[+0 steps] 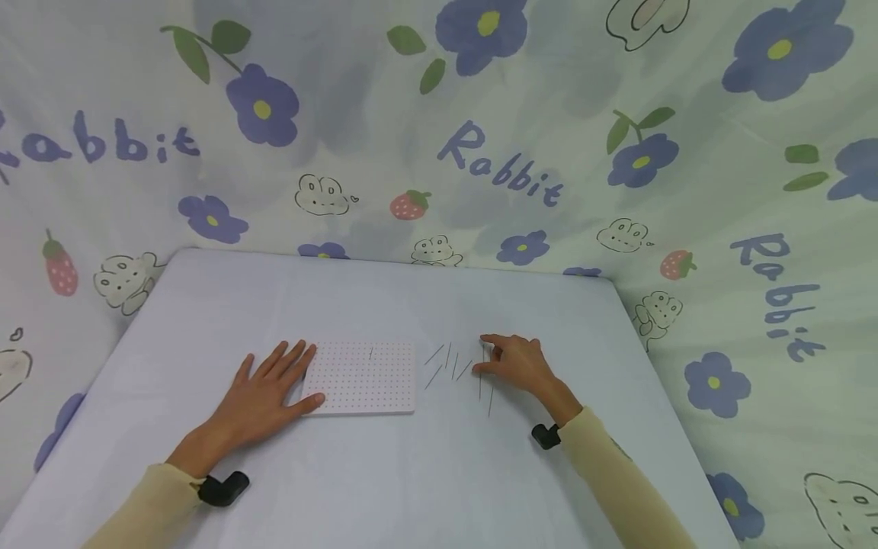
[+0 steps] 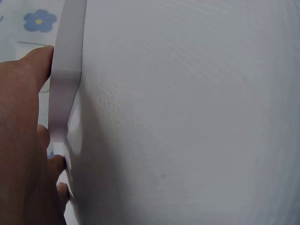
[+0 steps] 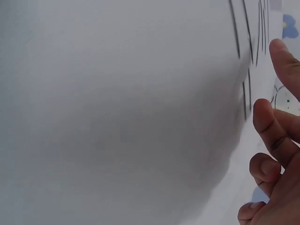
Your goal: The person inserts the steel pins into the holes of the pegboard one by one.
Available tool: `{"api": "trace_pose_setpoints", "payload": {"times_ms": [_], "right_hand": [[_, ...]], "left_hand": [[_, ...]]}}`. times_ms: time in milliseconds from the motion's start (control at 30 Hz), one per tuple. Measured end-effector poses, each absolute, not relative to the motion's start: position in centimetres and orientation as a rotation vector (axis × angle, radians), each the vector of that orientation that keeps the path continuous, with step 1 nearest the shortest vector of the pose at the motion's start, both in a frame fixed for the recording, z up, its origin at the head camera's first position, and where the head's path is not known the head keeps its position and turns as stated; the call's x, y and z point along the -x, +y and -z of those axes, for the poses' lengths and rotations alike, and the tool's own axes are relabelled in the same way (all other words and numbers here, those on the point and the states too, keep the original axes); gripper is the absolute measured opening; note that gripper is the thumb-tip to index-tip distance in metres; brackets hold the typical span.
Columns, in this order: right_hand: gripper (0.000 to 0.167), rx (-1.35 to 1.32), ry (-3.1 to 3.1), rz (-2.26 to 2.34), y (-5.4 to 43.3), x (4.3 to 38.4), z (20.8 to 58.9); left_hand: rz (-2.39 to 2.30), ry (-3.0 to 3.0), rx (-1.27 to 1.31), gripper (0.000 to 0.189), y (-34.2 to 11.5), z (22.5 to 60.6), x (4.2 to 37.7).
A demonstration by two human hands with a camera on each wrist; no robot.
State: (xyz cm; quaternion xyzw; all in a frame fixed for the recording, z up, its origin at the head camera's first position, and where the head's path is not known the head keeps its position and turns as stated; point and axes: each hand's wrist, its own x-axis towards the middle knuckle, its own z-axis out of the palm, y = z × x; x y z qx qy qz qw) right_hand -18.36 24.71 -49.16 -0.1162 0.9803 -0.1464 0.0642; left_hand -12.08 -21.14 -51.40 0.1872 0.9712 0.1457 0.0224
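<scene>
A white pegboard (image 1: 360, 381) dotted with rows of small holes lies on the table. One thin dark stick (image 1: 371, 353) shows near its top edge. My left hand (image 1: 264, 396) lies with fingers spread at the board's left side, its thumb on the front left corner; the left wrist view shows this thumb (image 2: 42, 63) against the board's edge (image 2: 68, 51). To the right of the board several thin dark sticks (image 1: 441, 366) lie scattered. Over the rightmost sticks (image 3: 247, 89) hovers my right hand (image 1: 517, 366), thumb and index finger apart, other fingers curled, nothing between them.
A white cloth covers the table (image 1: 384, 480). Behind and beside it hangs a curtain (image 1: 370, 152) printed with flowers, rabbits and strawberries. Each wrist wears a small black camera, the left one (image 1: 222, 489) and the right one (image 1: 546, 436) both close above the table.
</scene>
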Motion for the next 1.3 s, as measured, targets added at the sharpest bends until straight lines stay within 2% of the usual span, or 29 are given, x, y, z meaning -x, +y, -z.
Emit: {"api": "trace_pose_setpoints", "payload": {"times_ms": [167,333,1000,1300], "right_hand": [[0.083,0.287,2.95,0.415,25.5,18.3,49.5],[0.083,0.256,2.956,0.395,25.8,18.3,49.6],[0.051,0.237,3.006,0.408,26.2,19.3,49.6],[0.042,0.224,3.002,0.457,26.7,19.4,49.9]], "left_hand": [[-0.451,3.018,-0.58,0.093,-21.2,51.3,12.0],[-0.449,3.03,-0.584,0.093,-21.2,51.2,12.0],[-0.47,3.025,-0.572,0.092,-21.3,51.2,11.9],[-0.47,3.017,-0.571,0.093,-21.1,51.6,11.8]]}}
